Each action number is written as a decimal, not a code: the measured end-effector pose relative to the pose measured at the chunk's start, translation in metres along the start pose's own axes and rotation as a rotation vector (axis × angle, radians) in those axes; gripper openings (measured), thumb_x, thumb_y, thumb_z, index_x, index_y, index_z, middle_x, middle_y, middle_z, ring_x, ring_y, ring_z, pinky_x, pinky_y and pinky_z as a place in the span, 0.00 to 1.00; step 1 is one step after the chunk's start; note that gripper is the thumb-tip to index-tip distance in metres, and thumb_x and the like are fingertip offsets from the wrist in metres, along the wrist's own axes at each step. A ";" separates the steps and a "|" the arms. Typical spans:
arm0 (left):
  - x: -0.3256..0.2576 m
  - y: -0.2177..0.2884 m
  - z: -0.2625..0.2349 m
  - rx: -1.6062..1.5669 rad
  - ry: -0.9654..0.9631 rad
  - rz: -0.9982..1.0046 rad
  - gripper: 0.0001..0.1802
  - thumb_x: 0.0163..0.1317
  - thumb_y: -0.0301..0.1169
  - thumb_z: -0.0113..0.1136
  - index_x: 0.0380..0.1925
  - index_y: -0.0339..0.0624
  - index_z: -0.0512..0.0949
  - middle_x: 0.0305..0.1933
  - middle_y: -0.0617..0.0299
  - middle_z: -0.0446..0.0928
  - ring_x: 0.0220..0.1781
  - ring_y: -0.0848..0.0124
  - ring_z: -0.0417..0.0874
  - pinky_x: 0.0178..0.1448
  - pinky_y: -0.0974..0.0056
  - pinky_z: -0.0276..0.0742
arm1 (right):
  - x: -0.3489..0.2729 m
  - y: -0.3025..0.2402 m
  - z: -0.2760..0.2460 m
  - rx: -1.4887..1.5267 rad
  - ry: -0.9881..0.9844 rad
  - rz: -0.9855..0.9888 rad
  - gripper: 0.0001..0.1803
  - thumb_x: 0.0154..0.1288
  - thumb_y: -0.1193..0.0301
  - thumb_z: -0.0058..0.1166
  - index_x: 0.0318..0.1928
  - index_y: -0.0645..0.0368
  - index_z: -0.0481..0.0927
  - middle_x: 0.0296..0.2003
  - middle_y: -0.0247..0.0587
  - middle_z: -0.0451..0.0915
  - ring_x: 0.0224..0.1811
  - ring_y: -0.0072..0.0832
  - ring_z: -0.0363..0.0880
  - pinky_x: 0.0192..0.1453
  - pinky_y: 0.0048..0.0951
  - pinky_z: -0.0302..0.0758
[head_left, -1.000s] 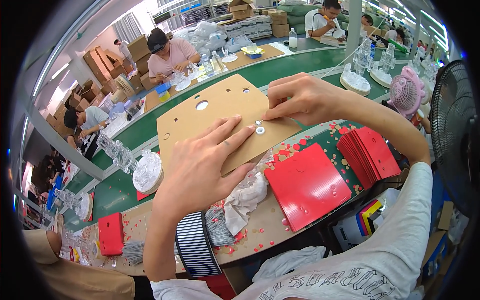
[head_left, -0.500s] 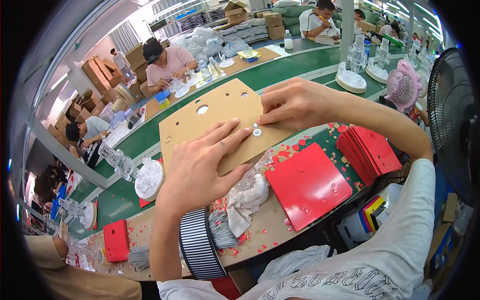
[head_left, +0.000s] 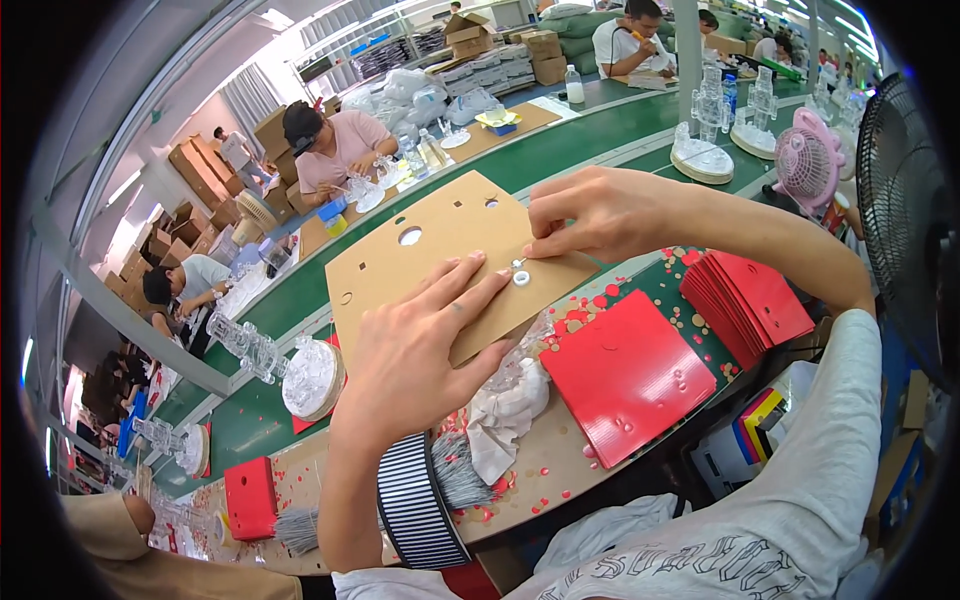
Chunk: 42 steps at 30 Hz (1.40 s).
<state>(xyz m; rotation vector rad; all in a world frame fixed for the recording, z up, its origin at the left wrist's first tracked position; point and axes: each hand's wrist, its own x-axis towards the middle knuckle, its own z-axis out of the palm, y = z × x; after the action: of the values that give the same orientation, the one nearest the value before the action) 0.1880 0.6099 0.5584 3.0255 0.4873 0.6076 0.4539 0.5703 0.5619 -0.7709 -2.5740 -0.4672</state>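
Note:
A brown cardboard sheet (head_left: 400,270) with a few punched holes lies tilted before me. My left hand (head_left: 430,335) rests on it, fingers stretched flat over the surface and thumb spread along the near edge. Close to its fingertips a small white ring (head_left: 521,279) sits in or on the card; I cannot tell which. Just beyond the ring is a tiny pale piece (head_left: 517,264). My right hand (head_left: 595,215) is closed in a pinch beside that piece, above the right part of the sheet. Whatever its fingers hold is hidden or too small to name.
A red sheet stack (head_left: 630,375) and fanned red sheets (head_left: 745,305) lie to the right, among red and brown discs. Grey wire bundles (head_left: 460,470) and a striped band (head_left: 422,505) are near. Clear plastic assemblies (head_left: 312,375) line the green bench (head_left: 260,445). A black fan (head_left: 905,240) stands right.
The whole view has shifted slightly. My right fingertips have moved a little to the right, off the tiny pale piece, still pinched. My left hand stays flat on the card.

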 end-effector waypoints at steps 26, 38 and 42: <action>0.011 -0.008 -0.011 -0.159 -0.032 -0.098 0.26 0.64 0.41 0.54 0.60 0.43 0.68 0.53 0.48 0.80 0.50 0.49 0.81 0.58 0.53 0.71 | 0.011 -0.001 0.005 0.068 0.011 0.069 0.08 0.50 0.78 0.64 0.34 0.61 0.85 0.30 0.37 0.77 0.33 0.34 0.79 0.35 0.34 0.79; 0.035 -0.018 0.014 -0.054 0.167 -0.039 0.11 0.61 0.31 0.59 0.28 0.32 0.74 0.38 0.50 0.72 0.44 0.53 0.75 0.49 0.55 0.70 | 0.029 -0.014 -0.006 0.194 -0.077 0.254 0.08 0.56 0.72 0.63 0.36 0.63 0.85 0.39 0.49 0.83 0.36 0.43 0.83 0.40 0.37 0.79; 0.041 -0.023 0.016 -0.324 0.207 -0.225 0.10 0.53 0.28 0.67 0.26 0.32 0.77 0.31 0.48 0.76 0.36 0.52 0.78 0.43 0.56 0.73 | 0.034 -0.037 -0.020 0.249 -0.222 0.561 0.30 0.51 0.54 0.70 0.44 0.68 0.82 0.46 0.53 0.82 0.51 0.46 0.80 0.58 0.38 0.75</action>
<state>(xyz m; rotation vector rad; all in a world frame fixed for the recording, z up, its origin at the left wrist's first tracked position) 0.2227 0.6447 0.5575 2.5738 0.6525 0.8893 0.4121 0.5481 0.5877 -1.4453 -2.3860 0.1160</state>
